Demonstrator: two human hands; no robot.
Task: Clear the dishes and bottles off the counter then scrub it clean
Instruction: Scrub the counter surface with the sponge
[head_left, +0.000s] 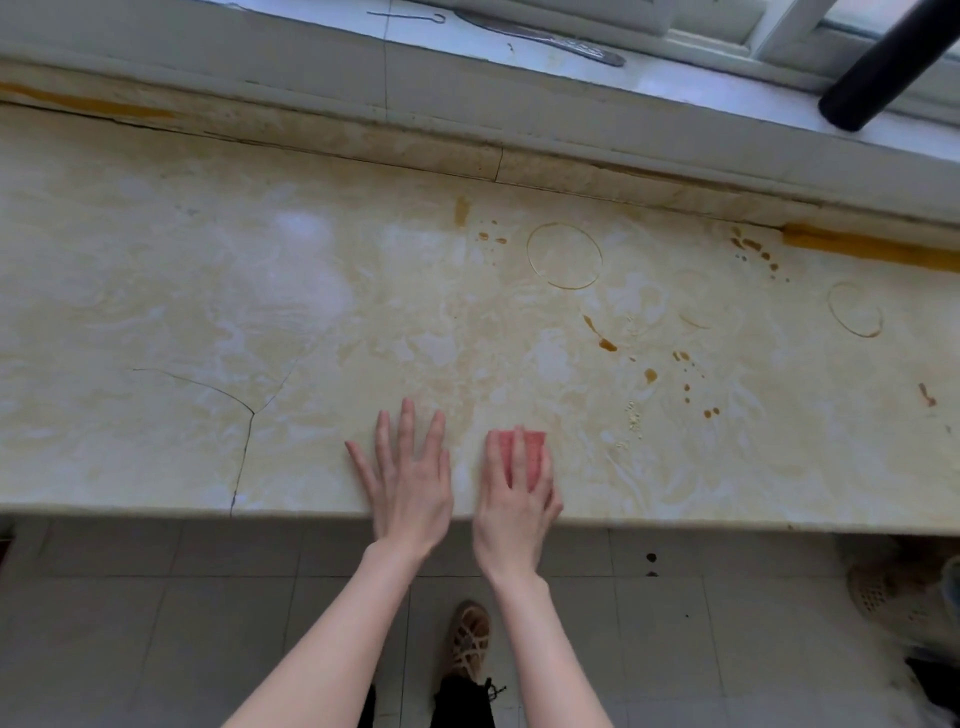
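Head view looks steeply down, close over counter (311, 312)

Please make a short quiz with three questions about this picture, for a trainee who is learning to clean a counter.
1. True or false: dishes and bottles stand on the counter in view.
2. What does the right hand hold against the counter? A) a pink sponge B) a brush C) a bottle
3. Which half of the counter in view, left or right, bears the brown ring stains?

Key: 1 false. 2 A. 3 the right half.
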